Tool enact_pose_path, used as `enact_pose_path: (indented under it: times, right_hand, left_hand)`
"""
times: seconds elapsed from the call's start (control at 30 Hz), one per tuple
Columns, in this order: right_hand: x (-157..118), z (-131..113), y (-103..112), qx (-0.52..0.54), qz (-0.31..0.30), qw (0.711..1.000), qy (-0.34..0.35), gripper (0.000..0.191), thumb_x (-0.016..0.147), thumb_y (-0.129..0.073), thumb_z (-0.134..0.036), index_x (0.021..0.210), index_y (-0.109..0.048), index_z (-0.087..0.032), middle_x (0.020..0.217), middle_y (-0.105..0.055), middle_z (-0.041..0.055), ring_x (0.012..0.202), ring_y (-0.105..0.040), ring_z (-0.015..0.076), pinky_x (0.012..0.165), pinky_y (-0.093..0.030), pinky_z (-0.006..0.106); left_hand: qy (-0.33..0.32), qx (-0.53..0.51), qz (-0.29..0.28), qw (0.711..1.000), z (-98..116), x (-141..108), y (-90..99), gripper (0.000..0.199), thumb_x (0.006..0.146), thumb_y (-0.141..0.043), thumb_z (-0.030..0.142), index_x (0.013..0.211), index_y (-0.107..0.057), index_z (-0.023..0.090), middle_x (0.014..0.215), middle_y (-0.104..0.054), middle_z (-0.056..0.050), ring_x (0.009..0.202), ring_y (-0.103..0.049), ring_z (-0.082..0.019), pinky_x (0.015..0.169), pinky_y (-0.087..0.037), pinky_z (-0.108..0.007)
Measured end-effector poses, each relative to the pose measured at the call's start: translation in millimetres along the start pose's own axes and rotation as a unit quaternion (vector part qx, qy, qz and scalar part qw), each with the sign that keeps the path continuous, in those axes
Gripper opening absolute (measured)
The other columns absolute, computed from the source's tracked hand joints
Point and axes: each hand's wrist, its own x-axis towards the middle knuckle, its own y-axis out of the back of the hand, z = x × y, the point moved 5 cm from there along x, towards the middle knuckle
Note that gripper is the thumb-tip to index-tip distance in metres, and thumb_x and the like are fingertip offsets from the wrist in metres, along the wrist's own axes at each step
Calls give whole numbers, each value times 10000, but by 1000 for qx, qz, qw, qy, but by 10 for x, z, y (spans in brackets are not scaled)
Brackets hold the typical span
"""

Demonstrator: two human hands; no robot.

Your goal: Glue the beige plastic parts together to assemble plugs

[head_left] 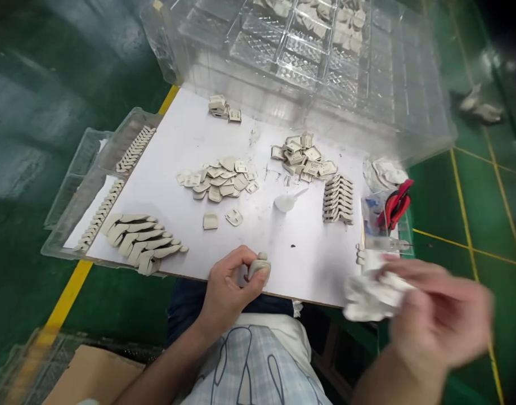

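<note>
Near the front edge of the white board [258,230], my left hand [232,284] pinches a small beige part [259,265] between thumb and fingers. My right hand [439,309], smeared by motion, holds a crumpled white cloth [373,295] past the board's front right corner. Two loose beige pieces, a squarish one [210,220] and a slotted one [234,217], lie flat beyond my left hand. Behind them is a pile of flat beige pieces [224,179]. A small white scoop [285,203] rests on the board to their right.
A clear compartment tray [261,79] stands along the back. Beige parts are stacked at left [142,239] and right [338,199], with another pile [304,157] at back right. Red-handled pliers [396,203] and a syringe [384,243] sit at the right edge. Clear trays [57,244] flank the left.
</note>
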Motion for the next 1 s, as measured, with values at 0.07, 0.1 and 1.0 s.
enact_pose_path:
  times: [0.07, 0.1, 1.0]
  right_hand:
    - [-25, -56, -433, -21, -105, 994, 27, 87, 915, -656, -142, 964, -641, -211, 780, -651, 14, 737, -649, 183, 649, -526, 334]
    - [-23, -87, -619, -25, -150, 988, 41, 122, 920, -635, -103, 979, -643, -210, 790, -644, 15, 737, -641, 176, 640, -524, 323]
    - [52, -300, -1022, -62, -287, 942, 162, 373, 897, -635, 46, 1204, -681, -160, 950, -621, 72, 917, -633, 193, 736, -598, 340]
  left_hand:
    - [4, 5, 0, 1000, -4, -1, 0, 174, 854, -646, 215, 697, -572, 199, 688, -504, 17, 661, -469, -141, 604, -398, -286]
    - [6, 9, -2, 1000, -7, -2, -1, 176, 852, -646, 222, 695, -571, 200, 688, -505, 17, 660, -467, -142, 601, -395, -288]
    - [21, -7, -25, 999, -35, 12, 39, 190, 858, -667, 255, 702, -570, 206, 688, -504, 20, 648, -455, -142, 576, -382, -295]
